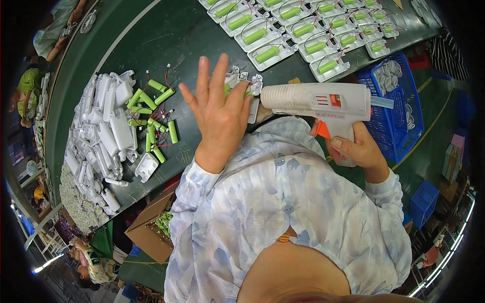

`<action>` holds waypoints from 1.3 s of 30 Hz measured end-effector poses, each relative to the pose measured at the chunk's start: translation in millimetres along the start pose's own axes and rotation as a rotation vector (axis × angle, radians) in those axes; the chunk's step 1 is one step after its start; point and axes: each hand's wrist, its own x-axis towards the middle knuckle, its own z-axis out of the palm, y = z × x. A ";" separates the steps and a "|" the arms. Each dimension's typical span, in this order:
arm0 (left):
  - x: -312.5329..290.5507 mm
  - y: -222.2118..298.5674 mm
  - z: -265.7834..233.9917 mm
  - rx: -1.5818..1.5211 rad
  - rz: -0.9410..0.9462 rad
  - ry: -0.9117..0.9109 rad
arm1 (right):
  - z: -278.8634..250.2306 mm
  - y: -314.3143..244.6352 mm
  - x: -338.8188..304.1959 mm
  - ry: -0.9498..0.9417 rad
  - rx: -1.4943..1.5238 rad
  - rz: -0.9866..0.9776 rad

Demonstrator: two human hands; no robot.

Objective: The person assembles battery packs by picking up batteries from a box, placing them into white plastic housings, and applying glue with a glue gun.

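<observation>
Green tabletop [161, 45] fills the upper part of a busy workshop, its near edge running slantwise past the person's body and its right edge coming close to the last casings. Beside that edge is a blue basket [413, 83], divided inside, holding white rings in both parts; a cardboard box [144, 232] at lower left holds small green pieces. One heap of white casings [108, 134], too tangled to count, covers the left of the table, while about twenty filled casings [316, 47], each with one green battery and thin wires, sit in slanting rows at upper right. Green surface shows between those rows and the heap, leaving room beyond the left hand [220, 121]. One white glue gun [298, 97] points left across the near edge, its handle wrapped firmly by the right hand [357, 146], with a finger at the orange trigger. Left fingers are spread, thumb and forefinger lowered over one white casing [256, 83] just ahead of the gun; whether they pinch it I cannot tell. Roughly a dozen loose batteries [173, 132] lie against the heap. One clear glue stick [382, 102] pokes from the gun's back.
</observation>
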 end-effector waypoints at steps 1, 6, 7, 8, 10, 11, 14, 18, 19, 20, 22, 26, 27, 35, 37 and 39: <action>-2.6 0.8 -5.9 -0.016 -0.016 0.034 | 0.1 -1.0 1.1 0.000 -0.001 0.000; -30.7 -20.5 -23.5 -0.140 0.093 0.144 | 1.2 -0.2 8.3 -0.017 0.008 0.025; -39.4 -22.7 -21.7 -0.202 0.092 0.098 | 2.0 3.1 10.0 -0.020 0.007 0.026; -44.7 -23.9 -20.3 -0.265 0.092 0.053 | 2.8 7.8 11.6 0.002 -0.018 0.030; -48.4 -22.4 -17.8 -0.272 0.102 0.063 | 3.9 9.4 13.8 0.024 -0.046 0.038; -50.7 -21.3 -16.2 -0.262 0.065 0.030 | 4.1 8.4 14.5 0.015 -0.059 0.044; -51.7 -20.2 -12.3 -0.248 0.019 -0.011 | 5.9 5.0 12.4 0.018 -0.068 0.046; -51.4 -20.8 -10.1 -0.228 0.026 -0.043 | 6.7 -0.6 4.0 0.024 -0.002 0.027; -51.2 -20.8 -9.9 -0.231 0.028 -0.043 | 4.8 0.0 3.4 0.027 -0.003 0.027; -50.9 -20.6 -10.0 -0.239 0.024 -0.047 | 1.3 1.2 3.2 0.006 -0.025 0.068; -48.9 -21.2 -8.9 -0.244 0.023 -0.050 | -0.5 1.2 3.8 -0.015 -0.046 0.105; -44.8 -22.1 -11.4 -0.242 0.054 -0.078 | 5.3 -2.1 6.6 -0.003 -0.002 0.034; -43.8 -21.1 -12.5 -0.249 0.048 -0.100 | 5.9 -2.3 6.2 0.000 0.022 0.005; -38.3 -13.5 -18.2 -0.193 0.046 -0.110 | -3.5 8.2 10.3 -0.088 -0.016 0.037; -37.9 -12.7 -16.3 -0.170 0.055 -0.127 | -1.1 7.9 12.0 -0.033 0.088 -0.026; -35.8 -12.8 -17.7 -0.170 0.062 -0.156 | -5.4 15.2 17.4 -0.050 0.042 -0.040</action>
